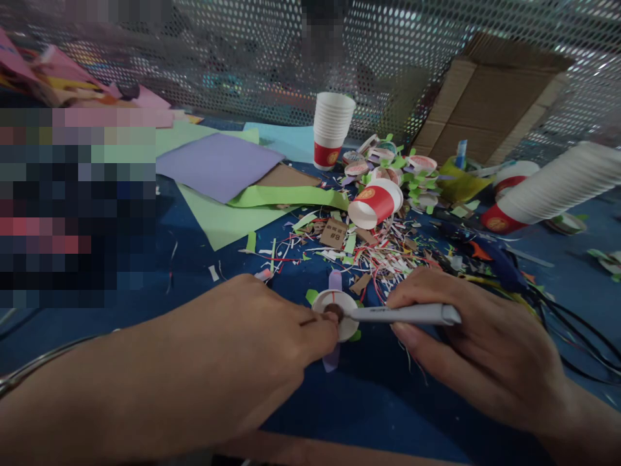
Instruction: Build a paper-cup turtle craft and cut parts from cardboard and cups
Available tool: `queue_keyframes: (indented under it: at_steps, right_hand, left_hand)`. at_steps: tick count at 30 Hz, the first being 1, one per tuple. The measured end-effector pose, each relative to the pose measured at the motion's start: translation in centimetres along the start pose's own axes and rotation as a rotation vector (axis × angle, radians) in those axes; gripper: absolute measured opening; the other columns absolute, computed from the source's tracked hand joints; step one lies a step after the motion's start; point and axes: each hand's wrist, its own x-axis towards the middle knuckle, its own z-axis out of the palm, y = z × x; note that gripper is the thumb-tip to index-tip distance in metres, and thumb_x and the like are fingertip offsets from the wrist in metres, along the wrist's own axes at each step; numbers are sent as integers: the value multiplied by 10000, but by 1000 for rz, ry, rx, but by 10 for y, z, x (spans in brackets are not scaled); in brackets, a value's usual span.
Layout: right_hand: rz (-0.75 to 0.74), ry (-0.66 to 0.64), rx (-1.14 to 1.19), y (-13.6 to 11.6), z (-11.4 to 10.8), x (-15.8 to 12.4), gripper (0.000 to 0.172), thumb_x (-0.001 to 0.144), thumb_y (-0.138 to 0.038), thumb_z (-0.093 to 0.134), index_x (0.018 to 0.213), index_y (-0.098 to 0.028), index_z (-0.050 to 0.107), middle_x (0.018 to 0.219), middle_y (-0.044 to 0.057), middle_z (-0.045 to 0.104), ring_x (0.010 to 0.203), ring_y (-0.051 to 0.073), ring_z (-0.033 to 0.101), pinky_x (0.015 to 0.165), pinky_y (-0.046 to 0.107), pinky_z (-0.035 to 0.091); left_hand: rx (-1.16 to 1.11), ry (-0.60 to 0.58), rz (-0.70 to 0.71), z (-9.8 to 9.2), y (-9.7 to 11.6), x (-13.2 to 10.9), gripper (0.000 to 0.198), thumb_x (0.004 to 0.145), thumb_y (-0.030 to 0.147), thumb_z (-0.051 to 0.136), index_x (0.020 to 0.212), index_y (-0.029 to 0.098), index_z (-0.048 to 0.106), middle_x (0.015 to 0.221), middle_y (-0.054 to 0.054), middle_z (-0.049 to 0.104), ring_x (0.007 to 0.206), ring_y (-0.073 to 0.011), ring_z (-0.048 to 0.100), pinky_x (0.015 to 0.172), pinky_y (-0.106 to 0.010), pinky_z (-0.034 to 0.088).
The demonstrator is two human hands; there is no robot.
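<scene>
While the left hand [252, 349] is bunched up with its fingers curled in, the fingertips [323, 333] sit right against the left rim of a little white disc [345, 327] lying flat on the blue table [339, 408]. Can't tell if they're pinching it or just pressing it down, tbh. The right hand [480, 349] is closed around a grey pen [407, 314], held almost level, and its tip lands on the brown dot [333, 312] in the middle of the disc. So the disc is sandwiched between both hands, just beside the right hand's fingers. Purple strips [335, 279] and green bits stick out from under it. Behind it there's a mess of paper scraps [388, 252] and a tipped-over red cup [376, 204].
</scene>
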Motion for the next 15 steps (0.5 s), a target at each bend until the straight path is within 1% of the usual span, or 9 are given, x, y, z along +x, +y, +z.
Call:
queue_keyframes:
  at_steps: [4,7,10,12,13,15]
  right_hand:
    - [-10,2,3,-3,-1,3,132,909,-150,572,1017,-217,605,875,-26,684,695,85,643,823,191,540]
    - [-9,11,25,-3,0,3,140,910,-159,575,1034,-215,607,893,-28,692,663,73,638,797,185,541]
    - [14,-5,46,-1,1,1,153,909,-170,588,1048,-227,617,877,-43,689,565,56,603,776,187,549]
    - [34,-4,37,-1,0,1,155,903,-172,601,1043,-234,627,854,-48,692,520,55,591,759,197,559]
    - [47,0,26,-1,0,1,153,898,-171,609,1034,-237,632,842,-48,695,527,63,605,745,201,565]
    - [72,31,3,-2,-1,2,150,890,-169,619,1019,-244,639,848,-36,712,605,93,664,710,209,573]
  left_hand:
    - [-11,16,-1,0,0,1,156,858,144,619,743,232,677,864,24,682,562,-154,516,477,-358,232]
    - [-19,2,1,-1,0,1,174,851,132,619,715,230,666,837,28,670,547,-151,499,472,-356,221]
    - [-8,-11,11,-2,0,-1,191,851,150,628,680,232,654,836,29,665,549,-152,490,473,-354,211]
    - [13,-10,18,-2,1,-1,175,848,162,638,689,232,660,848,27,668,552,-149,494,470,-355,200]
    - [22,-12,23,-3,1,0,164,849,167,638,701,231,665,848,25,669,557,-148,502,469,-356,194]
    - [31,-9,24,-2,1,0,128,856,180,629,749,229,680,832,18,668,569,-148,515,470,-357,189]
